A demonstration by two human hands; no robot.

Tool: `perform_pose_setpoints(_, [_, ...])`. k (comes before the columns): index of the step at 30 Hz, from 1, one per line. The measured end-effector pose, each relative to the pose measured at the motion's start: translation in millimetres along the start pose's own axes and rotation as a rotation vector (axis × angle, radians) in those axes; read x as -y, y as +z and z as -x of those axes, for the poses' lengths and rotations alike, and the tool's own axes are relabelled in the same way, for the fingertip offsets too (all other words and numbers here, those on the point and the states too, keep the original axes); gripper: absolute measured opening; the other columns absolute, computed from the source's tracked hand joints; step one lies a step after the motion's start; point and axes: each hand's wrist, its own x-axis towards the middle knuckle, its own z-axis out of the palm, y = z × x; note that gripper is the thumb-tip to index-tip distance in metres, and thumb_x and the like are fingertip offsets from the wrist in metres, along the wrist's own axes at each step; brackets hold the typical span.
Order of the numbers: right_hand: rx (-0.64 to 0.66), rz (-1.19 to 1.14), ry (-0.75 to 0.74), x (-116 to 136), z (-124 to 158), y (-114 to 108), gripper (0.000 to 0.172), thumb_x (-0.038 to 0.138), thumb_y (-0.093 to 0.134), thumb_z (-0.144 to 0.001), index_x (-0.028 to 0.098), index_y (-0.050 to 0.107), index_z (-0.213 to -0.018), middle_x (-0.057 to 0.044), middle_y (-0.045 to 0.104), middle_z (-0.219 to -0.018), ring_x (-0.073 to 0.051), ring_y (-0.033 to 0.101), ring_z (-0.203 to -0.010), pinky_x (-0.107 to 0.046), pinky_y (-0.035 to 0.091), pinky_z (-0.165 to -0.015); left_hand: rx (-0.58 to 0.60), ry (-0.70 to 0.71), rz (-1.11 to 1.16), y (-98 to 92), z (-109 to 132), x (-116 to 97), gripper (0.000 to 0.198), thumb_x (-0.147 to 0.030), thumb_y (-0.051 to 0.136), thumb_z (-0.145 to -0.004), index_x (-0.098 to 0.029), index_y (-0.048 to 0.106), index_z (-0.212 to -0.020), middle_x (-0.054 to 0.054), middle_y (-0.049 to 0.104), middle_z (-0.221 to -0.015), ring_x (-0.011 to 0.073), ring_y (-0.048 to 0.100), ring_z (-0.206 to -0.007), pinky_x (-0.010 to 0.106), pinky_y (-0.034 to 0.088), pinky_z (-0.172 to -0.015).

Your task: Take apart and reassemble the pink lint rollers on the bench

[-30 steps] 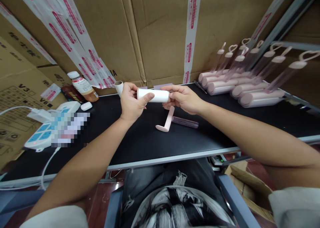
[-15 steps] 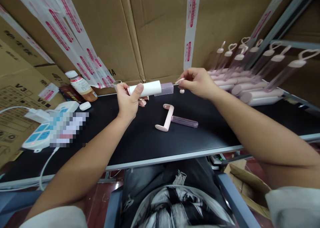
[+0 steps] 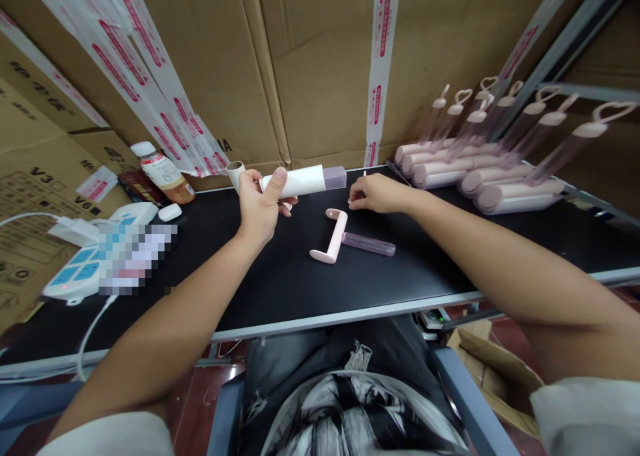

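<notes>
My left hand (image 3: 263, 203) is closed around a white roll (image 3: 300, 180), tilted slightly up to the right. A translucent purple sleeve (image 3: 335, 177) sticks out of the roll's right end. My right hand (image 3: 377, 193) is low over the black tabletop with its fingers pinched together. Small pale pink bits show at its fingertips, mostly hidden by the fingers. Between and below the hands lies a pink C-shaped roller frame (image 3: 337, 237) with a clear pinkish tube handle (image 3: 370, 244). A hollow white tube (image 3: 235, 173) stands just behind my left hand.
Several pink rollers with upright clear handles and heart-shaped loops (image 3: 520, 176) lie in rows at the right. A bottle (image 3: 163, 171), a white cap (image 3: 170, 212) and a power strip (image 3: 100, 249) with cables are at the left. Cardboard boxes (image 3: 320, 76) wall the back.
My right hand has moved down from beside the purple sleeve's end to the tabletop, over where a small pink piece lay. My left hand with the roll has shifted slightly right.
</notes>
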Motion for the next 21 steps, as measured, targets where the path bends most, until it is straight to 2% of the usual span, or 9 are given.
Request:
perform_pose_setpoints(3, [-0.044, -0.104, -0.074, -0.4, -0.2, 1.8, 0.016, 0.027, 0.07, -0.095, 0.02, 0.083, -0.1, -0.006, 0.084, -0.103, -0.025, 0.075, -0.096, -0.035, 0.052, -0.09, -0.005, -0.029, -0.001, 0.3, 0.1, 0.2, 0.083, -0.08, 0.086, -0.072, -0.029, 0.028, -0.102, -0.007, 0.067, -0.074, 0.0171, 0.071, -0.049, 0.02, 0.042, -0.034])
perform_pose_setpoints(5, [-0.127, -0.215, -0.092, 0.5, 0.4, 2.6, 0.019, 0.026, 0.07, -0.093, 0.019, 0.082, -0.107, -0.007, 0.083, -0.105, -0.024, 0.074, -0.092, -0.037, 0.054, -0.09, 0.005, -0.057, 0.001, 1.8, 0.8, 1.3, 0.082, -0.079, 0.087, -0.071, -0.029, 0.03, -0.102, -0.006, 0.068, -0.076, 0.0161, 0.07, -0.049, 0.019, 0.042, -0.034])
perform_pose_setpoints(6, [-0.168, -0.315, -0.111, 2.8, 1.2, 3.0, 0.026, 0.027, 0.073, -0.091, 0.019, 0.08, -0.115, -0.007, 0.082, -0.109, -0.023, 0.073, -0.089, -0.037, 0.055, -0.087, 0.015, -0.076, 0.006, 3.4, 1.8, 2.1, 0.082, -0.078, 0.088, -0.07, -0.028, 0.03, -0.101, -0.006, 0.069, -0.078, 0.0155, 0.07, -0.049, 0.019, 0.042, -0.034])
perform_pose_setpoints(8, [-0.217, -0.596, -0.2, 12.7, 4.3, 4.3, 0.055, 0.035, 0.083, -0.085, 0.022, 0.071, -0.137, -0.008, 0.078, -0.121, -0.022, 0.072, -0.087, -0.037, 0.059, -0.081, 0.033, -0.113, 0.02, 8.9, 5.1, 4.0, 0.082, -0.077, 0.09, -0.069, -0.028, 0.031, -0.101, -0.004, 0.072, -0.085, 0.0148, 0.072, -0.051, 0.02, 0.045, -0.036])
perform_pose_setpoints(10, [-0.206, -0.883, -0.327, 29.2, 9.5, 6.0, 0.08, 0.046, 0.094, -0.078, 0.028, 0.059, -0.148, -0.008, 0.073, -0.128, -0.021, 0.071, -0.09, -0.036, 0.062, -0.078, 0.053, -0.143, 0.027, 16.2, 9.7, 5.9, 0.081, -0.076, 0.089, -0.07, -0.028, 0.032, -0.101, -0.002, 0.074, -0.092, 0.0155, 0.075, -0.056, 0.021, 0.05, -0.038])
perform_pose_setpoints(12, [-0.224, -1.045, -0.384, 47.0, 14.9, 7.0, 0.076, 0.053, 0.095, -0.078, 0.03, 0.06, -0.141, -0.005, 0.072, -0.117, -0.021, 0.07, -0.092, -0.034, 0.063, -0.077, 0.074, -0.16, -0.005, 23.2, 14.6, 7.1, 0.077, -0.078, 0.085, -0.076, -0.027, 0.032, -0.101, -0.003, 0.073, -0.09, 0.0165, 0.076, -0.057, 0.021, 0.05, -0.039])
perform_pose_setpoints(15, [-0.318, -1.093, -0.35, 59.8, 18.4, 4.8, 0.06, 0.058, 0.093, -0.082, 0.027, 0.064, -0.125, -0.001, 0.069, -0.099, -0.018, 0.065, -0.081, -0.029, 0.06, -0.066, 0.13, -0.177, -0.147, 28.7, 20.2, 6.1, 0.067, -0.081, 0.072, -0.087, -0.027, 0.035, -0.1, -0.006, 0.068, -0.076, 0.0127, 0.066, -0.045, 0.019, 0.04, -0.034])
perform_pose_setpoints(18, [-0.433, -1.084, -0.292, 47.7, 14.1, -2.8, 0.063, 0.061, 0.095, -0.078, 0.029, 0.063, -0.122, -0.002, 0.069, -0.099, -0.018, 0.065, -0.076, -0.029, 0.056, -0.058, 0.18, -0.184, -0.289, 27.7, 21.6, 4.7, 0.055, -0.077, 0.06, -0.099, -0.026, 0.039, -0.096, -0.008, 0.061, -0.066, 0.0073, 0.047, -0.034, 0.019, 0.026, -0.032])
perform_pose_setpoints(21, [-0.586, -0.971, -0.181, 23.2, 9.3, -15.9, 0.061, 0.067, 0.086, -0.084, 0.03, 0.063, -0.126, -0.004, 0.071, -0.104, -0.021, 0.069, -0.079, -0.033, 0.058, -0.06, 0.179, -0.139, -0.354, 23.5, 17.7, 9.5, 0.048, -0.067, 0.062, -0.102, -0.026, 0.04, -0.09, -0.01, 0.05, -0.06, 0.0067, 0.036, -0.037, 0.021, 0.024, -0.037])
